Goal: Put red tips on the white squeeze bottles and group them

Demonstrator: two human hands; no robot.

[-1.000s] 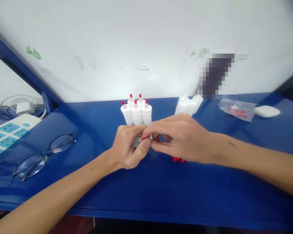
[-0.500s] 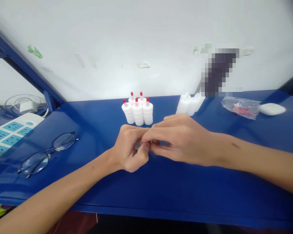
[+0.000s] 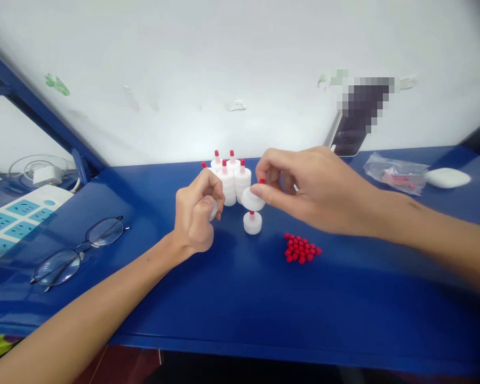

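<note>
The white lid [image 3: 252, 200] tilts just by the lone lid [image 3: 252, 224], its red tip [image 3: 262, 182] pinched in my right hand [image 3: 318, 186]; a slack pinch could drop it, toppling that one. Left of the lone lid, my left hand [image 3: 196, 216] clasps a mostly hidden whitish piece [image 3: 213, 209].

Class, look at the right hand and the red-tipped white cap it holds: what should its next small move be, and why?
Probably the right hand should lower the held cap onto the standing cap. It sits right above that cap's red tip, and the stacks behind show white pieces piled in columns, red tips on top.
</note>
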